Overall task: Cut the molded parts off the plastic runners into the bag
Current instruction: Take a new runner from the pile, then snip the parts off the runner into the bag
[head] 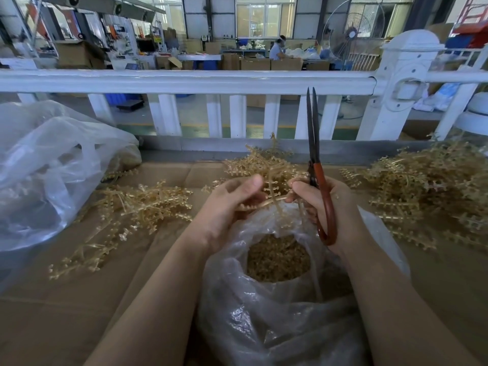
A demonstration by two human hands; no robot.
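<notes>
My left hand (227,207) grips a tan plastic runner (272,191) with small molded parts along its branches, held just above the open clear bag (264,313). Cut tan parts (278,257) fill the bottom of that bag. My right hand (324,207) holds red-handled scissors (314,159) upright, blades nearly closed and pointing up, while its fingertips also pinch the runner's right end.
Runner piles lie on the cardboard-covered table at left (137,207), behind my hands (261,159) and at right (433,186). A large clear bag (47,165) sits at far left. A white railing (211,80) bounds the table's far edge.
</notes>
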